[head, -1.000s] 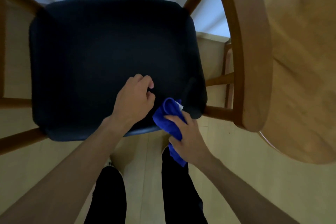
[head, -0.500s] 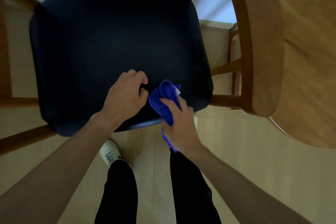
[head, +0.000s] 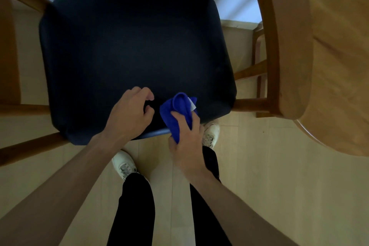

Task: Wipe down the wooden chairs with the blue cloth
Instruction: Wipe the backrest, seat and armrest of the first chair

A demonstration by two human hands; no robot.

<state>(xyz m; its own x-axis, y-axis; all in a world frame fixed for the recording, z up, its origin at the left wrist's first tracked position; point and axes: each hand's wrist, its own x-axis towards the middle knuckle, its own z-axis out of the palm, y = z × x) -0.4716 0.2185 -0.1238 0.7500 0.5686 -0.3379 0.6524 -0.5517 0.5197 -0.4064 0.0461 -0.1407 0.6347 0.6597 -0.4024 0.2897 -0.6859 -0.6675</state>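
Observation:
A wooden chair with a dark navy seat cushion (head: 129, 50) stands right below me, its curved wooden backrest (head: 287, 50) at the right. My right hand (head: 186, 144) grips a bunched blue cloth (head: 178, 111) at the cushion's near right edge. Just left of the cloth, my left hand (head: 129, 115) rests over the cushion's near edge, its fingers curled and holding nothing I can see.
A round light wooden table (head: 343, 66) fills the right side, close behind the backrest. Wooden armrests and rails (head: 24, 108) run along the left. My legs and white shoes (head: 123, 164) stand on the pale wood floor beneath.
Both hands have moved slightly left along the seat's near edge, the cloth coming up onto the cushion. My view has pulled back, and both shoes have come into sight.

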